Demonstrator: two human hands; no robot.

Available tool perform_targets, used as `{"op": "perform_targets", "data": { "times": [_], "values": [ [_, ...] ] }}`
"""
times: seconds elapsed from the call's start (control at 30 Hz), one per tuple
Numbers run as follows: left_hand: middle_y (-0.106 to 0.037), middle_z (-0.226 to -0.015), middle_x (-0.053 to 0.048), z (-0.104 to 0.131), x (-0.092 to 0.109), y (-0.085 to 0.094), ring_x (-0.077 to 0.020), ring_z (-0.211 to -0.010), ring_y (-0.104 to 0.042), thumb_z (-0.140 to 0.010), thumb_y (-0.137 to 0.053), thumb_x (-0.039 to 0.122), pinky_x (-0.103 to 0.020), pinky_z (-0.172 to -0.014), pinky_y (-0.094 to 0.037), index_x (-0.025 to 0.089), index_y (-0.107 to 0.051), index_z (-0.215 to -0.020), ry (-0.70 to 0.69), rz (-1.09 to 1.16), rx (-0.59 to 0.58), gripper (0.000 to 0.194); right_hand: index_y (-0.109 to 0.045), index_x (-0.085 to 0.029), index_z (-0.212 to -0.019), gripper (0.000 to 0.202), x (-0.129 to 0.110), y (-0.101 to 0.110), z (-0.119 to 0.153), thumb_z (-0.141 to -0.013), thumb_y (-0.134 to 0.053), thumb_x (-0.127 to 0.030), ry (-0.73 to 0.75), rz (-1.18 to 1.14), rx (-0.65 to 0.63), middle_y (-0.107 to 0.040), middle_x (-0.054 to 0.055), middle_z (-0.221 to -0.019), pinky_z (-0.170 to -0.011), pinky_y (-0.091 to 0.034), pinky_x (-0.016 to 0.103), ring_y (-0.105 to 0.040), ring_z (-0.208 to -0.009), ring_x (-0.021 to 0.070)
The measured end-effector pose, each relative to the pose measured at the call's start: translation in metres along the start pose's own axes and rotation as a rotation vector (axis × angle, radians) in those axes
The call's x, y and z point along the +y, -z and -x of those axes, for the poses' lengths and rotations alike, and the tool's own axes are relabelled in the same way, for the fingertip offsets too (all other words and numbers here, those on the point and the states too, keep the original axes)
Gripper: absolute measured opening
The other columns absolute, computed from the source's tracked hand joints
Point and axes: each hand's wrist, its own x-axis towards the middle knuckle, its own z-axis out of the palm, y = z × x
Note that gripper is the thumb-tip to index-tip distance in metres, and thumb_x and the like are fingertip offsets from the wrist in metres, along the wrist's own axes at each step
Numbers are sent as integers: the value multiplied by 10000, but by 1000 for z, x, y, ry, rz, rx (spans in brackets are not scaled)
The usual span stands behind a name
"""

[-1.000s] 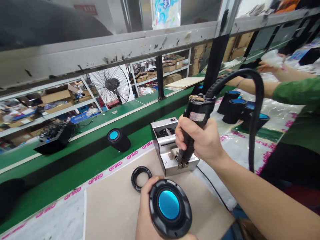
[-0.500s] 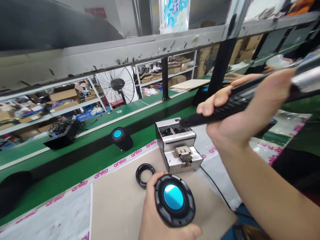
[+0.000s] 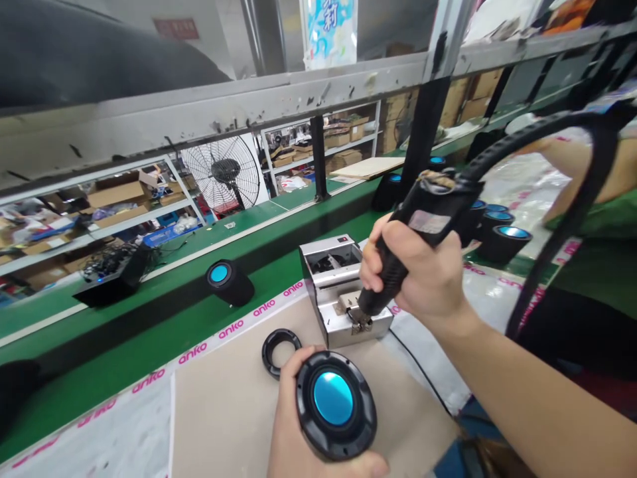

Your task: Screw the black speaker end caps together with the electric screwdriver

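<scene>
My left hand (image 3: 291, 418) is wrapped round a black speaker (image 3: 365, 425), its round face with a shiny blue centre turned up toward me. My right hand (image 3: 423, 272) grips a black corded electric screwdriver (image 3: 391, 265), tilted with its nose down. That nose is at the front outlet of a metal screw feeder (image 3: 328, 332); whether the bit touches a screw is hidden. Beside my left fingers, a loose black ring (image 3: 269, 355) lies on the tan board (image 3: 219, 398).
Another speaker (image 3: 231, 289) lies tipped on the green conveyor (image 3: 279, 272). Several speakers (image 3: 502, 245) stand at the right, close to another person's arm (image 3: 572, 172). A metal shelf beam (image 3: 249, 106) crosses above, and the screwdriver's cable (image 3: 562, 219) loops down at the right.
My right hand has turned the screwdriver from nearly level to steeply nose-down and brought it to the feeder's front outlet. My left hand still holds the speaker; the view has shifted slightly.
</scene>
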Motion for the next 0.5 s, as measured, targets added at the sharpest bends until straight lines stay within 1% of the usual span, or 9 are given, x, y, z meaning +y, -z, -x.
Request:
{"op": "perform_targets", "data": {
  "times": [0.07,0.23,0.3,0.4,0.5],
  "values": [
    [-728,-1242,-76,0,-2,-1,-322,-1120,-740,-377,-722,67,-317,-830,-623,226,-570,-1275,-12,4,4,924,-605,-182,-668,499,12,3,2,-851,-869,-564,2,23,-34,-553,-9,-542,-398,-405,275,-515,-397,138],
    [-723,-1252,-71,-1,-6,-1,-302,-1113,-740,-374,-717,37,-314,-893,-608,239,-533,-1300,-4,-11,16,966,-572,-177,-662,505,22,6,-2,-903,-837,-533,-29,53,-88,-558,-6,-535,-410,-404,255,-505,-402,122],
    [-719,-1252,-71,-1,-4,-1,-296,-1115,-736,-373,-717,44,-313,-917,-595,234,-530,-1307,7,-22,7,971,-565,-174,-650,522,24,7,-2,-905,-832,-542,-43,51,-93,-555,-5,-532,-415,-411,248,-505,-404,118],
    [-724,-1220,-75,0,2,-2,-291,-1063,-741,-383,-713,67,-317,-874,-598,222,-527,-1309,32,-11,-11,957,-571,-163,-618,547,28,10,3,-893,-833,-557,-111,38,-117,-549,6,-530,-405,-429,248,-505,-390,122],
    [-728,-1208,-81,1,4,-2,-296,-1048,-743,-393,-711,92,-322,-847,-604,213,-528,-1302,53,19,-25,936,-600,-159,-632,515,21,10,9,-840,-879,-539,-193,6,-126,-544,9,-512,-371,-426,248,-486,-354,127]
  ]
}}
